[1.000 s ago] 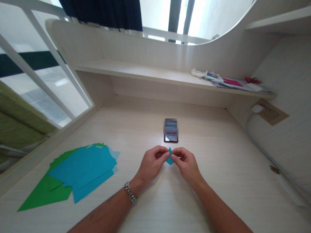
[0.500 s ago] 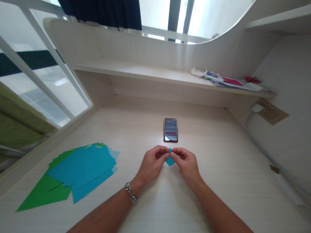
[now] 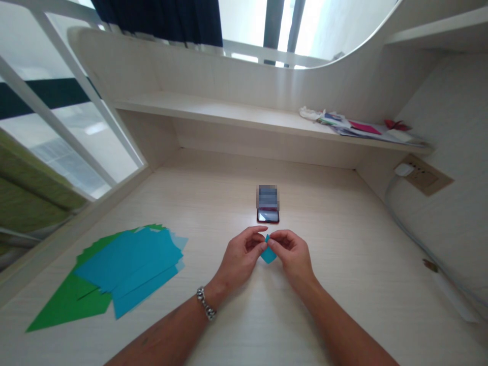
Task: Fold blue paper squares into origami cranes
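Observation:
A small folded piece of blue paper [image 3: 268, 254] is held just above the pale wooden desk [image 3: 343, 264], in the middle of the view. My left hand [image 3: 240, 259] pinches its left side with thumb and fingertips. On its right side, my right hand [image 3: 292, 256] pinches it the same way. A metal bracelet [image 3: 206, 310] is on my left wrist.
A phone [image 3: 268, 206] lies on the desk just beyond my hands. A fanned stack of blue and green paper sheets [image 3: 114, 272] lies at the left. A shelf [image 3: 229, 114] holds papers [image 3: 362, 129] at its right end. A wall socket [image 3: 419, 175] with a cable is at the right.
The fingers of both hands have shifted on the blue paper, whose upper tip now shows lower between them. The hands stay in the same place.

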The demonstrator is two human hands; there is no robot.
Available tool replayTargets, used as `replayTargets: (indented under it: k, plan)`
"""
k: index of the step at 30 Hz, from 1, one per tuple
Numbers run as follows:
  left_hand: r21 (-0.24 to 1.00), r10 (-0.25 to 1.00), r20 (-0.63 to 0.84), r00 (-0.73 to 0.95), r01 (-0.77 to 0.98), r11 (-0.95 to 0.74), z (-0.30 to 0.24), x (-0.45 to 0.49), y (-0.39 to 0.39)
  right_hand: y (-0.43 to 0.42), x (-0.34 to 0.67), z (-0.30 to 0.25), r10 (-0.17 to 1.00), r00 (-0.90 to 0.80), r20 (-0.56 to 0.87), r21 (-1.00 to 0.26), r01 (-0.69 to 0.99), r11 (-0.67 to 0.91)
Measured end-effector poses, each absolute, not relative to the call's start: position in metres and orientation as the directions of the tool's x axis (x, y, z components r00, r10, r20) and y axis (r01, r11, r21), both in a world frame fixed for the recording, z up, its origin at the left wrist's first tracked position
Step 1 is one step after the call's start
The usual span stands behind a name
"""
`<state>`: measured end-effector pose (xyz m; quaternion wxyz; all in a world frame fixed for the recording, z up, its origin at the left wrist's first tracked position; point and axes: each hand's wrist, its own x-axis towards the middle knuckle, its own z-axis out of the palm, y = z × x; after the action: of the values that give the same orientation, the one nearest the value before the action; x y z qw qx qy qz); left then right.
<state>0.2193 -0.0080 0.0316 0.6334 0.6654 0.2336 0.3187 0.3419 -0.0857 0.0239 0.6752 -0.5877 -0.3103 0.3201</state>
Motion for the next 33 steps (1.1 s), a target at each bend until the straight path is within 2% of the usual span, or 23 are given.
replayTargets:
  k: [11, 16, 25, 29, 33]
  plan:
    - [0.991, 0.702, 0.128, 0.7, -0.07, -0.111, 0.031, 0.219, -0.0101, -0.0874, 0.3457, 0.0302, 0.799, 0.601, 0.037, -0.988, -0.099, 0.121]
    - [0.99, 0.708, 0.134, 0.694, -0.065, -0.123, 0.0314, 0.2193, -0.0117, -0.0878, 0.3472, 0.031, 0.816, 0.574, 0.068, -0.993, -0.044, 0.113]
    - [0.995, 0.688, 0.096, 0.72, -0.087, -0.047, 0.0295, 0.2212, -0.0133, -0.0874, 0.3493, 0.0307, 0.802, 0.592, 0.078, -0.988, -0.061, 0.141]
    - [0.994, 0.723, 0.074, 0.687, -0.106, -0.001, 0.0323, 0.2209, -0.0094, -0.0865, 0.3507, 0.0275, 0.868, 0.496, 0.013, -0.988, -0.126, 0.086]
    - [0.991, 0.768, 0.054, 0.639, -0.13, 0.038, 0.0346, 0.2201, -0.0043, -0.0864, 0.3517, 0.0231, 0.913, 0.406, -0.041, -0.997, -0.077, -0.01]
